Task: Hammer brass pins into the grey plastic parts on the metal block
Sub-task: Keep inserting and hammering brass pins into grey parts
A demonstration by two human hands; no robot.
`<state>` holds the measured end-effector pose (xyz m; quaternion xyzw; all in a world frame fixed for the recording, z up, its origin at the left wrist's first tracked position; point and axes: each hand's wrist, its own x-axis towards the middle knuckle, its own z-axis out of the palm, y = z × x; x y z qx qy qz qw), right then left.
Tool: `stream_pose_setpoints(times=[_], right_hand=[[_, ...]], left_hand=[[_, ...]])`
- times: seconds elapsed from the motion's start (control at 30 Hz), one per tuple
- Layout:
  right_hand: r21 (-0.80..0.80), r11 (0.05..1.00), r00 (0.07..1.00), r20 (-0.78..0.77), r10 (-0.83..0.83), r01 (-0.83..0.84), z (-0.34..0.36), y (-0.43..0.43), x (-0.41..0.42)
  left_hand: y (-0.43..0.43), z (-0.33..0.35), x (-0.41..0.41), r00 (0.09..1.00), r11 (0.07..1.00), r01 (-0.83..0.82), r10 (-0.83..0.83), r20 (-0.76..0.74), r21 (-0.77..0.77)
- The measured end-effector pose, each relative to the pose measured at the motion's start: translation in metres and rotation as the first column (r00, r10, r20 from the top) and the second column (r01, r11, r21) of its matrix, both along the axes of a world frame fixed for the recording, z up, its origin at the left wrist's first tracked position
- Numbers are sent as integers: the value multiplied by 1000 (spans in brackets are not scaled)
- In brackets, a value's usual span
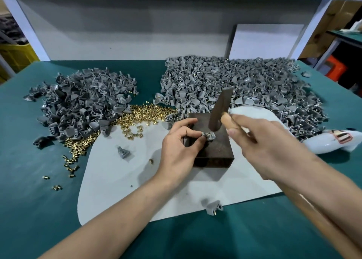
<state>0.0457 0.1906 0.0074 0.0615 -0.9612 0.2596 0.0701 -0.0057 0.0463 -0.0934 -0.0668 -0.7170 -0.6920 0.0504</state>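
While hands (178, 143) (262, 141) pinch grey part (210, 136), grip wooden-handled hammer (220, 109), rusty block (217, 148)

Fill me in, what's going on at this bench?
A person is hammering pins into plastic parts. The left hand pinches one grey part on top of the metal block; the right hand grips a hammer, its head down right at that part. Loose brass pins lie heaped left of the block, between the left pile and the right pile of grey parts.
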Motion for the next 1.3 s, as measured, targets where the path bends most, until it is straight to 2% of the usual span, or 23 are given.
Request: stream_pose_setpoints(times=[0.07,0.17,0.27,0.37,0.47,0.57,0.67,0.77,0.87,0.97,1.07,1.17,1.3], right_hand=[[-1,1000,999,-32,-7,7,2,0,-1],[32,999,1000,21,11,-12,-1,-1,1],[19,1000,999,-54,-3,4,0,1,2],[38,999,1000,30,3,-4,-2,2,2],[17,1000,999,-33,12,-11,1,1,3],[13,1000,999,41,25,-25,-1,0,4],[24,1000,999,-36,20,-19,2,0,1],[26,999,999,25,29,-30,-1,0,2],[32,999,999,-35,38,-37,-1,0,2],[31,999,999,23,26,-27,-4,1,6],[23,1000,999,-46,19,-18,0,1,5],[72,997,999,48,15,-19,1,3,6],[-47,998,994,-106,32,-38,19,12,5]], left_hand=[[1,0,-1,1000,1000,4,-4,20,14],[1,0,0,1000,1000,4,-5,15,12],[0,2,0,1000,1000,4,-4,24,-1],[0,1,1,1000,1000,2,-1,13,-23],[0,2,0,999,1000,-5,5,31,-18],[0,2,1,1000,1000,0,1,19,-6],[1,3,0,999,1000,-7,7,37,0],[0,2,0,999,1000,-2,2,33,11],[0,4,0,999,1000,1,-1,47,12],[0,3,2,999,1000,13,-15,45,26],[0,6,1,999,1000,9,-10,44,2],[-1,4,1,999,1000,15,-14,34,-14],[0,6,2,997,1000,4,-3,77,-10]])
